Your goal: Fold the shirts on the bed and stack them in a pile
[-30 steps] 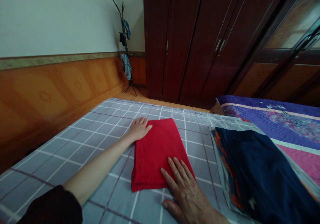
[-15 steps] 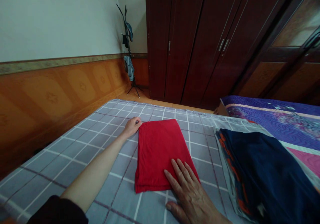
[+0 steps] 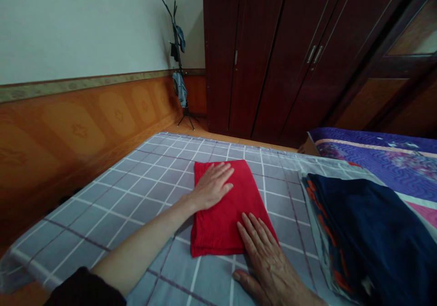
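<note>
Evidently, the left hand [image 3: 212, 188] lies flat on the red cloth [image 3: 227, 226], the right hand [image 3: 268, 256] over its near corner, neither gripping. Dragging palms could rumple it.

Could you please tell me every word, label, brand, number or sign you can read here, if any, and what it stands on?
There are no readable texts in this view.
The red cloth shows no lettering on its visible side.
The navy garment on the right bears a small pale mark near the picture's bottom edge, too blurred to tell whether it is lettering.
</note>
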Tool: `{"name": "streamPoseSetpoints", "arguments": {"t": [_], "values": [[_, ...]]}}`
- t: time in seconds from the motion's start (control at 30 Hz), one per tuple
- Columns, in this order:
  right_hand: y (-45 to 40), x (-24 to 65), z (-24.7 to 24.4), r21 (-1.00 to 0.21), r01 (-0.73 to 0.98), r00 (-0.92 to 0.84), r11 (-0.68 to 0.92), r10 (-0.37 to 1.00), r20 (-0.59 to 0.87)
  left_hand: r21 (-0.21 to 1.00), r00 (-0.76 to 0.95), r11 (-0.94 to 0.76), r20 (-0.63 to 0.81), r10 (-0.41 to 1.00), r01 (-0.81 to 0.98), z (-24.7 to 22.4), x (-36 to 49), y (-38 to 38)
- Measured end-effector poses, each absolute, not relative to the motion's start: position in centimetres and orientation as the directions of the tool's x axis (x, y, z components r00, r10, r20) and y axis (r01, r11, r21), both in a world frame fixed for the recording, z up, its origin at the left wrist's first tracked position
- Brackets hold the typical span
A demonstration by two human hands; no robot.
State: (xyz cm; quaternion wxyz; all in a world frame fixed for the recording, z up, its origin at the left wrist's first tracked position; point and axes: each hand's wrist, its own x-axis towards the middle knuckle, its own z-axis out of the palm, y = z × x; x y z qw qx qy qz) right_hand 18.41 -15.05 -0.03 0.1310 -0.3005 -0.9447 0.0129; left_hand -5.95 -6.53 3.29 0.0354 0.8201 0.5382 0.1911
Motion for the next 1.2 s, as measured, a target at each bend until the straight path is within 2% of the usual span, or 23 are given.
{"name": "streamPoseSetpoints", "arguments": {"t": [0.07, 0.1, 0.2, 0.27, 0.33, 0.4, 0.47, 0.53, 0.6, 0.67, 0.8, 0.97, 1.1, 1.2], "values": [[-15.3, 18.4, -0.1, -0.095, 0.579, -0.776, 0.81, 0.583, 0.24, 0.24, 0.491, -0.503, 0.115, 0.864, 0.83, 2.7, -4.6, -7.2], [-15.4, 18.4, -0.1, -0.097, 0.584, -0.773, 0.806, 0.589, 0.234, 0.232, 0.497, -0.494, 0.05, 0.866, 0.838, 2.3, -4.8, -7.1], [-15.7, 18.5, -0.2, -0.124, 0.604, -0.758, 0.787, 0.616, 0.214, 0.192, 0.326, -0.315, -0.032, 0.945, 0.929, 1.3, -7.4, -6.2], [-15.8, 18.5, -0.2, -0.158, 0.617, -0.743, 0.771, 0.637, 0.205, 0.16, 0.158, -0.153, -0.021, 0.987, 0.975, 1.3, -9.6, -5.7], [-15.8, 18.4, -0.3, -0.202, 0.645, -0.707, 0.737, 0.676, 0.207, 0.141, 0.078, -0.083, 0.041, 0.996, 0.987, 1.8, -10.5, -6.1], [-15.7, 18.2, -0.5, -0.252, 0.686, -0.646, 0.683, 0.731, 0.22, 0.141, 0.161, -0.179, 0.131, 0.978, 0.974, 2.7, -9.3, -7.4], [-15.6, 18.0, -0.7, -0.293, 0.719, -0.58, 0.631, 0.776, 0.247, 0.151, 0.345, -0.374, 0.185, 0.92, 0.915, 3.3, -6.6, -9.2], [-15.6, 17.8, -0.8, -0.301, 0.738, -0.54, 0.605, 0.795, 0.276, 0.17, 0.491, -0.515, 0.164, 0.855, 0.84, 3.4, -3.6, -10.9], [-15.7, 17.7, -0.8, -0.274, 0.749, -0.534, 0.603, 0.794, 0.29, 0.198, 0.566, -0.575, 0.106, 0.818, 0.794, 3.1, -1.7, -12.2], [-15.8, 17.7, -0.8, -0.238, 0.755, -0.547, 0.611, 0.787, 0.286, 0.209, 0.574, -0.573, 0.062, 0.817, 0.793, 2.5, -1.6, -13.0], [-16.1, 17.8, -0.7, -0.192, 0.768, -0.555, 0.611, 0.785, 0.276, 0.189, 0.465, -0.459, 0.011, 0.885, 0.868, 1.6, -5.6, -14.9], [-16.1, 17.4, -0.4, -0.199, 0.771, -0.538, 0.605, 0.786, 0.305, 0.179, 0.33, -0.321, -0.025, 0.944, 0.93, 2.0, -8.8, -17.5], [-15.9, 17.3, -0.7, -0.212, 0.769, -0.518, 0.603, 0.782, 0.348, 0.171, 0.438, -0.436, 0.031, 0.899, 0.883, 3.4, -5.5, -17.6], [-15.8, 17.7, -1.5, -0.167, 0.744, -0.549, 0.647, 0.735, 0.399, 0.174, 0.546, -0.537, -0.005, 0.837, 0.825, 3.6, -2.8, -17.1]]}}
